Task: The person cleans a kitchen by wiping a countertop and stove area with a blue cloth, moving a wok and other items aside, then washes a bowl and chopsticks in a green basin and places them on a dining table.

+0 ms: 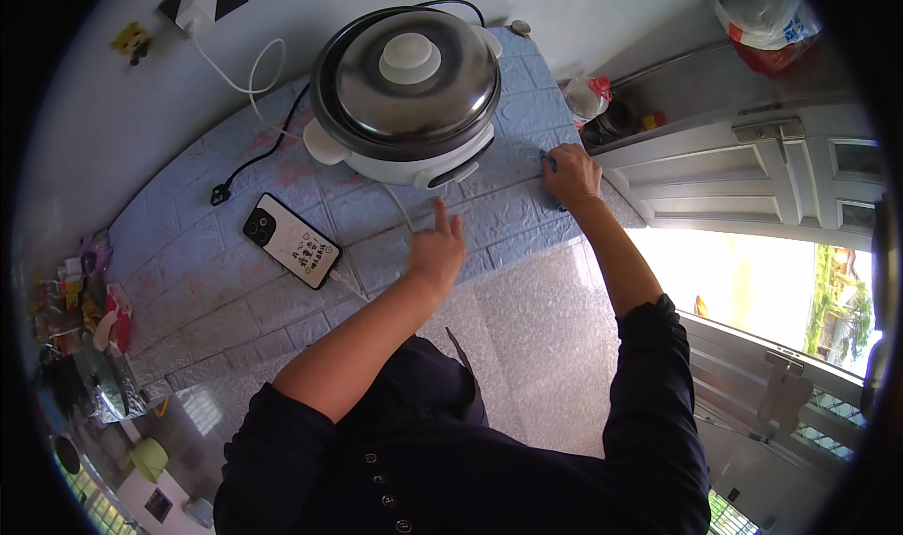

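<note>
My right hand [575, 175] is closed around a blue cloth [547, 160] at the right end of the table [522, 221]. Over the front part of the table is my left hand [437, 249], index finger extended, with nothing seen in it; its palm side is hidden. Just beyond that fingertip stands a white electric cooking pot [395, 172] with a dark rim and a domed metal lid [360, 91]. To the left of my left hand lies a smartphone [293, 241], with a white cable [349, 285] at its end.
A black power plug [220, 194] lies on the table's left half. A white charger [197, 6] sits in the wall socket. Packets [120, 316] crowd the far left. Beyond the right end are a red-capped plastic bottle [585, 98] and a door [705, 175].
</note>
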Available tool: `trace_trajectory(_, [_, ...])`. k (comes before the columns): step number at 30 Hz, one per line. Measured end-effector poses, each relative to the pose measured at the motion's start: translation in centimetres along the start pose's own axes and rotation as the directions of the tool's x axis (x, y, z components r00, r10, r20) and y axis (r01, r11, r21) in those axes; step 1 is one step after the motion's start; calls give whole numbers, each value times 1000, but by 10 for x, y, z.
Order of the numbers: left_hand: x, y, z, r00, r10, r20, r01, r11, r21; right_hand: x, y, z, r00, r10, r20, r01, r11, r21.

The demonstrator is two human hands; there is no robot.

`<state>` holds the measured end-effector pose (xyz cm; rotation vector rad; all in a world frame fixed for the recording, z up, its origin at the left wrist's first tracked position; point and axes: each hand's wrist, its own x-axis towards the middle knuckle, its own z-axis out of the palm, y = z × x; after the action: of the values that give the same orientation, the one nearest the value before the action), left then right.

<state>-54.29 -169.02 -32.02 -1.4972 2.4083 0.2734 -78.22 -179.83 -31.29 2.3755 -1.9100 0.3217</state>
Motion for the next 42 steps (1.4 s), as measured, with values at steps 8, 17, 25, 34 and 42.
trace_trajectory(8, [0,1,-1,999,12,-38,-12,1000,3,-4,-4,4,1000,-9,25,9,1000,-7])
trace_trajectory(17, [-3,-3,2,999,24,-40,-23,1000,10,24,36,5,989,148,16,-147,985,-88])
trace_trajectory(25, [-6,-3,-4,1000,17,-2,-17,1000,-9,30,39,6,995,91,42,-86,991,-103])
trace_trajectory(34, [-6,-3,-2,999,21,-35,-20,999,35,34,39,4,981,-133,140,148,984,-103])
trace_trajectory(42, [0,4,1,999,2,-52,-2,1000,-1,44,52,-9,957,-148,251,175,981,-88])
